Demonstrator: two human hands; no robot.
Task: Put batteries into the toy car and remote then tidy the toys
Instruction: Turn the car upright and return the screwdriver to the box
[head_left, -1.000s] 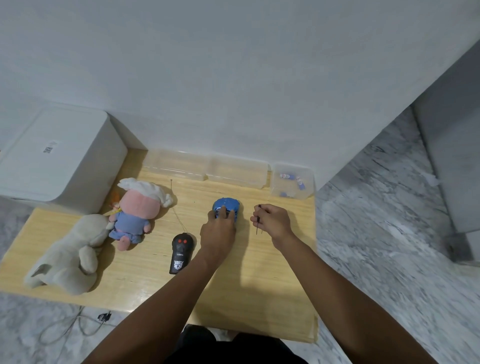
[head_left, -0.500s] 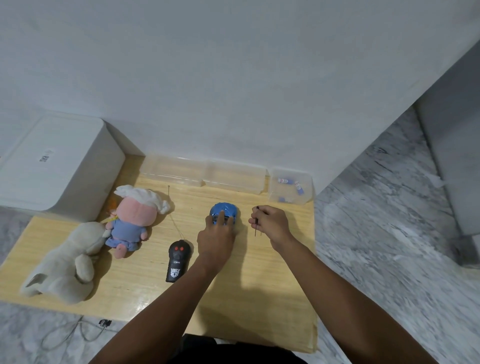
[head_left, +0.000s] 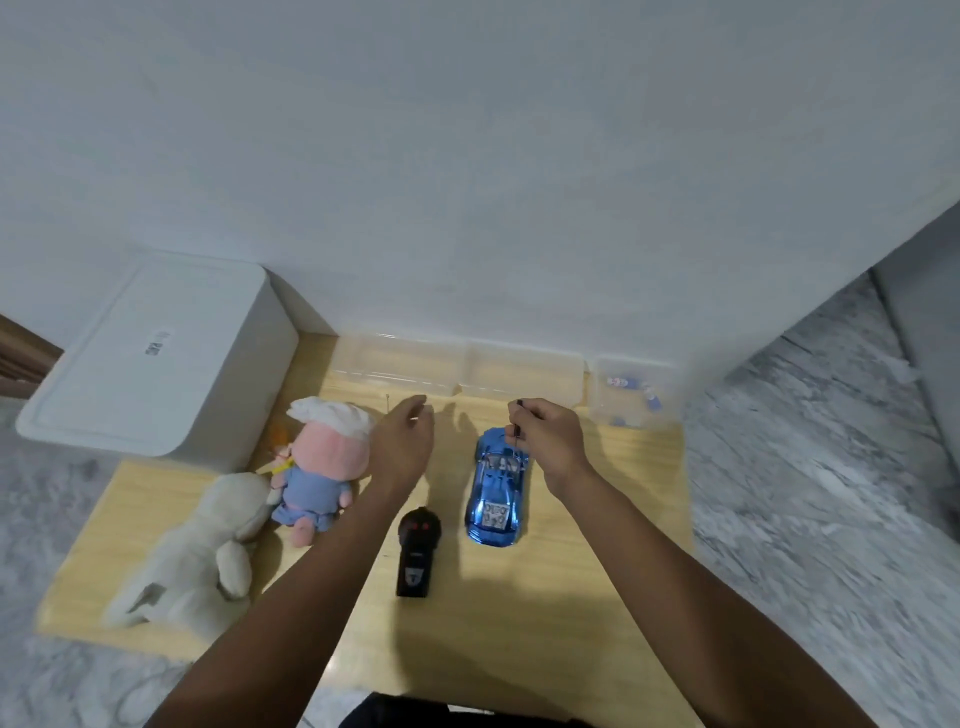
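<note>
Left hand (head_left: 405, 447) is off the toy car (head_left: 497, 488) now, lifted toward the far edge of the bench (head_left: 597, 597), fingers loosely spread, holding nothing. Car sits uncovered, upright on its wheels, mid-bench toward the right edge.

Largest first: bench is pale wood-grain, flat. Grey plush (head_left: 192, 556) at the near-left corner and pink-and-blue plush doll (head_left: 317, 462) beside it, both soft, limp. Car is glossy blue plastic, reflective. Remote (head_left: 417, 551) is matte black, tapered, red buttons, just left of the car. Right hand (head_left: 545, 441) pinches a thin dark screwdriver (head_left: 517, 434), tip down at the car's far end.

Step, I judge: early, opening the car's battery bay. Next likely needs the car flipped underside-up. Batteries (head_left: 636, 392) wait in the clear tub at the far-right corner.
</note>
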